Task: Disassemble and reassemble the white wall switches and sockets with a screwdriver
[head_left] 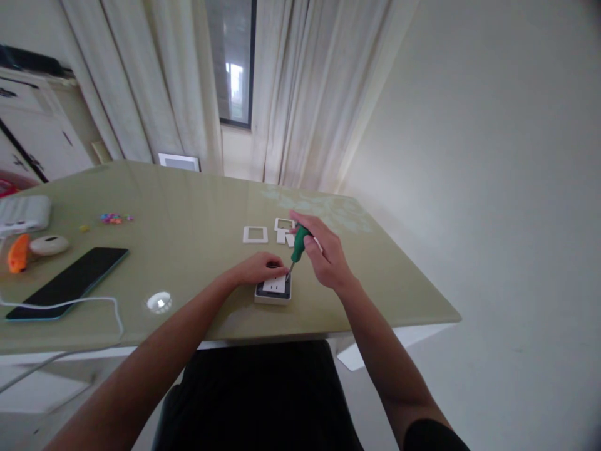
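Note:
A wall socket [275, 285] with a white face and a dark inner frame sits in a white box near the table's front edge. My left hand [260, 268] grips its far side, fingers curled and thumb close to the screwdriver's shaft. In my right hand [327, 254] is a screwdriver [299, 244] with a green handle, tilted so its tip meets the socket's right side. Just beyond lie a white cover frame [255, 235], a second frame [284, 223] and small white plates [281, 237], partly hidden behind the right hand and screwdriver.
To the left, a black phone [70, 282] lies under a white cable [101, 300]. Further back are an orange object [19, 253], a white oval object [49, 245], a white case [24, 213] and small colourful pieces [113, 218]. A wall [507, 188] stands at the right.

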{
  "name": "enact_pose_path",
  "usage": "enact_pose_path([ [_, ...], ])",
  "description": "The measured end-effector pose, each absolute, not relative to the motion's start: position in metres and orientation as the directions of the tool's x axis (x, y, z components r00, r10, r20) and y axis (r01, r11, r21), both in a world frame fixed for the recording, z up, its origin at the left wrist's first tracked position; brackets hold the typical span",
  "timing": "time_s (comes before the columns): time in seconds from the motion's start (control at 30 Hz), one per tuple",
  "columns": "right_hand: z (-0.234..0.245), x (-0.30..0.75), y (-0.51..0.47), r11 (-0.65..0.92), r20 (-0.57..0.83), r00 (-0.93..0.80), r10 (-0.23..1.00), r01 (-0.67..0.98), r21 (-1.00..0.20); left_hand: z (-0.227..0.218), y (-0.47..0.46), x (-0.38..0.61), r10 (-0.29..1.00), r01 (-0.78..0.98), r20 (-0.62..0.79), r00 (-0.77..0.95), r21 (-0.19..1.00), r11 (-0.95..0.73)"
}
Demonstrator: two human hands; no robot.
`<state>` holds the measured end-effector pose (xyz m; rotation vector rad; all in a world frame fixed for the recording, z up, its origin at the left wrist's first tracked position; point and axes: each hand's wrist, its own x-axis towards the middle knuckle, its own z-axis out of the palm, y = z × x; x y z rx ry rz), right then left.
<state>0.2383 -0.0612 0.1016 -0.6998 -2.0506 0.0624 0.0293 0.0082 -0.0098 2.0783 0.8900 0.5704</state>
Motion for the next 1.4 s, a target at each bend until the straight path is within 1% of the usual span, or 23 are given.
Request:
enact_pose_path([
  [0.03,0.102,0.238,-0.062,0.838,0.744,-0.433,0.508,0.448,-0.312,-0.01,0.008,0.029,0.751,0.395,0.093,0.653,0.804,-0.444],
  [0.07,0.102,0.237,-0.062,0.832,0.743,-0.44,0.504,0.477,-0.282,-0.011,0.009,0.029,0.749,0.392,0.097,0.655,0.805,-0.446],
  [0.13,0.1,0.234,-0.062,0.789,0.788,-0.4,0.468,0.591,-0.168,-0.012,0.009,0.029,0.744,0.381,0.106,0.66,0.806,-0.453],
  [0.2,0.099,0.231,-0.061,0.734,0.832,-0.348,0.433,0.671,-0.102,-0.012,0.009,0.029,0.739,0.374,0.113,0.664,0.806,-0.459],
  [0.27,0.099,0.229,-0.061,0.711,0.826,-0.33,0.458,0.693,-0.117,-0.012,0.009,0.03,0.738,0.377,0.111,0.666,0.804,-0.46],
  [0.37,0.103,0.228,-0.061,0.676,0.769,-0.347,0.537,0.722,-0.146,-0.011,0.009,0.029,0.739,0.387,0.105,0.666,0.797,-0.463],
  [0.43,0.105,0.229,-0.062,0.635,0.743,-0.353,0.569,0.763,-0.124,-0.011,0.01,0.029,0.738,0.391,0.107,0.667,0.792,-0.468],
  [0.53,0.111,0.232,-0.067,0.581,0.735,-0.352,0.58,0.811,-0.07,-0.011,0.009,0.029,0.735,0.392,0.108,0.669,0.789,-0.473],
  [0.6,0.122,0.235,-0.07,0.627,0.684,-0.421,0.596,0.776,-0.069,-0.012,0.009,0.029,0.735,0.392,0.108,0.67,0.789,-0.473],
  [0.63,0.129,0.237,-0.071,0.679,0.63,-0.488,0.604,0.729,-0.087,-0.012,0.009,0.029,0.735,0.392,0.107,0.67,0.789,-0.472],
  [0.7,0.144,0.24,-0.071,0.793,0.494,-0.647,0.581,0.588,-0.163,-0.011,0.009,0.029,0.734,0.395,0.102,0.671,0.789,-0.47],
  [0.73,0.15,0.241,-0.07,0.808,0.43,-0.694,0.577,0.562,-0.178,-0.011,0.009,0.029,0.735,0.398,0.099,0.671,0.789,-0.469],
  [0.8,0.158,0.24,-0.068,0.756,0.351,-0.684,0.64,0.642,-0.128,-0.01,0.009,0.029,0.737,0.404,0.092,0.67,0.787,-0.466],
  [0.87,0.162,0.238,-0.067,0.65,0.343,-0.597,0.725,0.758,-0.054,-0.01,0.009,0.029,0.74,0.411,0.088,0.667,0.785,-0.463],
  [0.9,0.162,0.238,-0.067,0.614,0.351,-0.564,0.747,0.788,-0.04,-0.01,0.009,0.03,0.742,0.414,0.086,0.665,0.784,-0.462],
  [0.97,0.164,0.238,-0.067,0.629,0.341,-0.578,0.742,0.775,-0.055,-0.01,0.008,0.03,0.744,0.419,0.084,0.663,0.783,-0.461],
  [1.03,0.167,0.239,-0.068,0.686,0.29,-0.639,0.713,0.721,-0.098,-0.009,0.008,0.03,0.744,0.422,0.081,0.663,0.781,-0.461],
  [1.1,0.17,0.241,-0.066,0.686,0.246,-0.648,0.721,0.719,-0.116,-0.009,0.008,0.03,0.744,0.424,0.08,0.663,0.779,-0.461],
  [1.2,0.171,0.243,-0.062,0.601,0.245,-0.57,0.785,0.795,-0.076,-0.01,0.008,0.03,0.747,0.429,0.08,0.659,0.777,-0.462],
  [1.23,0.171,0.244,-0.061,0.598,0.243,-0.568,0.786,0.799,-0.066,-0.011,0.009,0.029,0.748,0.43,0.081,0.659,0.776,-0.462],
  [1.33,0.172,0.248,-0.056,0.675,0.186,-0.654,0.733,0.733,-0.082,-0.012,0.01,0.029,0.748,0.431,0.082,0.659,0.773,-0.465],
  [1.4,0.174,0.249,-0.055,0.693,0.16,-0.677,0.718,0.717,-0.077,-0.013,0.01,0.029,0.746,0.431,0.084,0.661,0.771,-0.469],
])
